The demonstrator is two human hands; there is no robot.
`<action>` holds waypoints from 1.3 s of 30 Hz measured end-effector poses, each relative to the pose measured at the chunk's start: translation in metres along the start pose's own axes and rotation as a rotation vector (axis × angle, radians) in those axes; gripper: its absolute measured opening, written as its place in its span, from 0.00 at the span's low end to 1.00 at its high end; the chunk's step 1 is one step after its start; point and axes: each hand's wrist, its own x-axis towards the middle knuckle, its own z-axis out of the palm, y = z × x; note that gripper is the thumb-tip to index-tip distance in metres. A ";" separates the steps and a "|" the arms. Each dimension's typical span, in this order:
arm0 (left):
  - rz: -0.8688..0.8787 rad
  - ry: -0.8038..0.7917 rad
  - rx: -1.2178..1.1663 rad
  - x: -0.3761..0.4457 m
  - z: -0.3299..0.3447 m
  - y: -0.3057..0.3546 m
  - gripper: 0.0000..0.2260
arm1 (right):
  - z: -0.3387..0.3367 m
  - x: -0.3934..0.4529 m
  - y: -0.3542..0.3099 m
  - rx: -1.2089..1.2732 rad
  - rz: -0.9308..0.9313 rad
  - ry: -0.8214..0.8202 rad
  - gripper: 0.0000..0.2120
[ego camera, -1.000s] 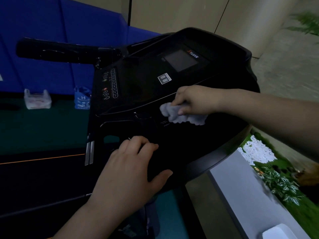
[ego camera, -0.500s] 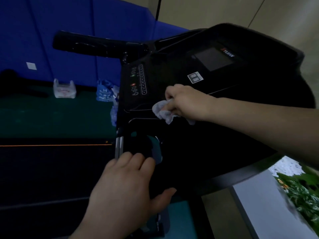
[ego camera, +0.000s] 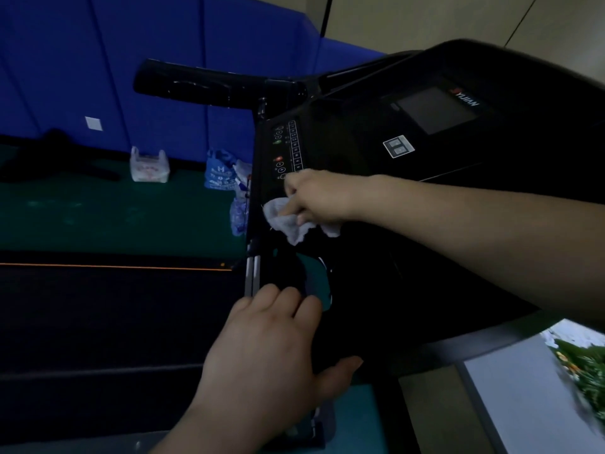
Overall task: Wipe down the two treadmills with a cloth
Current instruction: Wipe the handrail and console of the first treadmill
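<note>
Treadmill console (ego camera: 409, 178), black and glossy, fills the frame from 12 to 4 o'clock. Its dark display screen (ego camera: 433, 109) sits at 1 o'clock, with a small square sticker (ego camera: 398, 146) just below and left of it. A black handlebar (ego camera: 209, 83) extends from the console toward 11 o'clock. A column of buttons (ego camera: 289, 149) runs down the console's left edge, near centre frame.

Blue padded wall (ego camera: 163, 60) occupies the 9 to 12 o'clock sector. Green flooring (ego camera: 98, 217) lies below it at 9 o'clock. On that flooring, a white plastic bag (ego camera: 149, 167) stands against the wall, and a blue plastic bag (ego camera: 221, 173) stands to its right, just beside the console's edge. A white ledge (ego camera: 523, 398) and blurred green foliage (ego camera: 586, 371) appear at 4 o'clock.

Right hand (ego camera: 317, 198) reaches in from 3 o'clock to centre frame. Its fingers are curled round a crumpled white cloth (ego camera: 288, 221) and hold it against the console surface, directly below the button column.

Left hand (ego camera: 271, 348) enters from 6 o'clock. It rests palm-down on the near lower edge of the console, fingers extended and together, thumb spread toward 4 o'clock, holding nothing. The two hands are well apart.
</note>
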 end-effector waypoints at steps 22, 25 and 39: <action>-0.023 0.034 0.018 -0.001 0.000 0.004 0.23 | 0.004 -0.045 -0.026 -0.112 -0.015 -0.643 0.08; -0.035 0.029 0.019 0.000 0.000 0.004 0.23 | 0.003 -0.040 -0.034 -0.565 -0.133 -0.360 0.10; -0.012 0.025 0.023 -0.001 -0.002 0.004 0.24 | 0.007 -0.048 -0.048 -0.294 -0.109 -0.543 0.04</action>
